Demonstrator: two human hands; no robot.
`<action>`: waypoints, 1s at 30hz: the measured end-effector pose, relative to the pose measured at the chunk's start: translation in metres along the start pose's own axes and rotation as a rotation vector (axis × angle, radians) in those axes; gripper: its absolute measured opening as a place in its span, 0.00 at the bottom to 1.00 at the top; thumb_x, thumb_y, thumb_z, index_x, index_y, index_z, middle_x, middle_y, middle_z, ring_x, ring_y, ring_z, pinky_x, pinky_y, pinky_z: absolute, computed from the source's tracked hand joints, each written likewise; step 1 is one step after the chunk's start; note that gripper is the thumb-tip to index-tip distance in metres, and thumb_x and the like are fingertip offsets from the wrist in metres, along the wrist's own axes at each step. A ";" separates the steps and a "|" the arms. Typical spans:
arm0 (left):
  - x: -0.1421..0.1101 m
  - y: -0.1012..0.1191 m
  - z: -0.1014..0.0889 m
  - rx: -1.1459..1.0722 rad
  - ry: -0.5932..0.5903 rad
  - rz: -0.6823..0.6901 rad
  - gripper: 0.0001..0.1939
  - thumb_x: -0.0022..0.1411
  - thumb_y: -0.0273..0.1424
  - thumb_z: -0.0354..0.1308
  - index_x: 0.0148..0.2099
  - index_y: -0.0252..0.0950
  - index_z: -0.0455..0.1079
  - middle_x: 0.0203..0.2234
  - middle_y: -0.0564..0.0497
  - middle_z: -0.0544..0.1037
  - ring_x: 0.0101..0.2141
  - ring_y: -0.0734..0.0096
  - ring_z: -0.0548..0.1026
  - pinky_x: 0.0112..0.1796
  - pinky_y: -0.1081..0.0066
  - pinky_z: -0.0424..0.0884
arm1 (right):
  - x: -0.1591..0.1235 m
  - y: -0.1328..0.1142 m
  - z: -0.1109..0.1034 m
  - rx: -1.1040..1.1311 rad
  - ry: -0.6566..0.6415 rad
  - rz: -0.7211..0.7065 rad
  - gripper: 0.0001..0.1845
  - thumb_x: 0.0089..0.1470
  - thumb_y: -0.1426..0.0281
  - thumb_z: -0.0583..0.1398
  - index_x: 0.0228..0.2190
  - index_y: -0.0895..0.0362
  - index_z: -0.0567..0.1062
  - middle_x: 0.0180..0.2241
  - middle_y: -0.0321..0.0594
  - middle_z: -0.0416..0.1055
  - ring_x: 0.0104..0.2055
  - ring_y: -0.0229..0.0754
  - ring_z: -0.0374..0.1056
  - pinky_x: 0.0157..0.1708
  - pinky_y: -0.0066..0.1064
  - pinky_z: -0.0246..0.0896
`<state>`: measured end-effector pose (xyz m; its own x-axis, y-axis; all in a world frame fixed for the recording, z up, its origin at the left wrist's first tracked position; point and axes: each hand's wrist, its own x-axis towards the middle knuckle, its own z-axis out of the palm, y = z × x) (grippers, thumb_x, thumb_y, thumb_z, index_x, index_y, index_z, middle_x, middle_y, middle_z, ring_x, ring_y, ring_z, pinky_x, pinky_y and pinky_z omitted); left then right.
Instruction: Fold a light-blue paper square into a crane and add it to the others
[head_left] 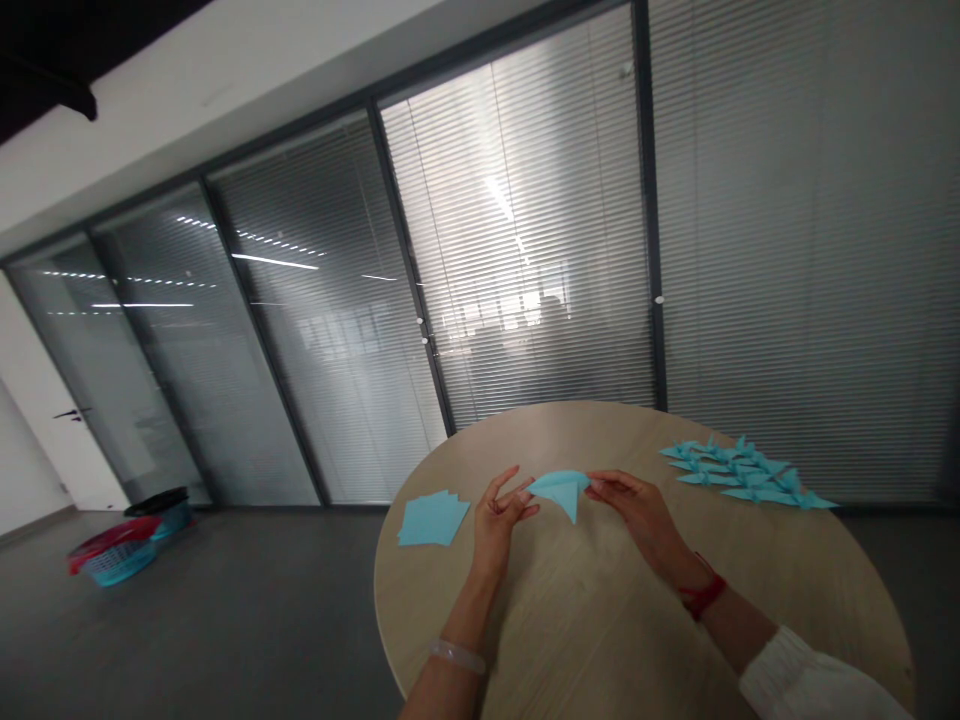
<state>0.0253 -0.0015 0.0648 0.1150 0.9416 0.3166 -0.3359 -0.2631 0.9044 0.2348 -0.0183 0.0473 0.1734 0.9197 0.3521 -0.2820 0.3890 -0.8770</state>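
Note:
A light-blue sheet of origami paper, partly folded, is held up over the table between both hands. Its upper edge bows upward and a pointed flap hangs down on the right. My left hand pinches the paper's left corner between thumb and fingers, with other fingers raised. At the right corner, my right hand grips it with thumb and fingertips. Left of my left hand lies a loose stack of blue paper sheets. Several folded blue paper cranes sit in rows on the right side of the table.
The round wooden table has its curved edge at left, back and right. Behind it stands a glass partition with blinds. On the floor at far left are a blue basket with a red cover and a dark-topped basket.

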 end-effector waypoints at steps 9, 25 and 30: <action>0.001 -0.004 -0.002 0.077 0.092 0.066 0.17 0.46 0.34 0.67 0.38 0.30 0.77 0.32 0.43 0.80 0.36 0.59 0.78 0.35 0.64 0.77 | -0.002 -0.002 -0.001 -0.034 -0.002 0.024 0.17 0.40 0.60 0.68 0.33 0.54 0.80 0.34 0.41 0.79 0.40 0.49 0.73 0.48 0.41 0.65; 0.001 0.000 -0.001 0.106 0.160 0.121 0.13 0.47 0.34 0.67 0.35 0.32 0.78 0.31 0.44 0.80 0.35 0.59 0.78 0.33 0.66 0.76 | -0.001 -0.002 -0.001 -0.076 0.002 0.031 0.18 0.38 0.59 0.68 0.33 0.54 0.80 0.34 0.40 0.79 0.40 0.50 0.73 0.47 0.42 0.66; 0.000 0.000 -0.002 0.113 0.180 0.140 0.14 0.48 0.35 0.66 0.36 0.31 0.78 0.31 0.44 0.81 0.35 0.60 0.78 0.35 0.64 0.76 | 0.000 0.001 -0.002 -0.098 0.023 0.022 0.19 0.36 0.59 0.69 0.32 0.55 0.80 0.34 0.41 0.79 0.40 0.50 0.73 0.45 0.41 0.67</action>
<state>0.0237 -0.0009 0.0648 -0.0968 0.9137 0.3947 -0.2291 -0.4063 0.8845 0.2366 -0.0186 0.0459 0.1902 0.9261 0.3258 -0.1930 0.3607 -0.9125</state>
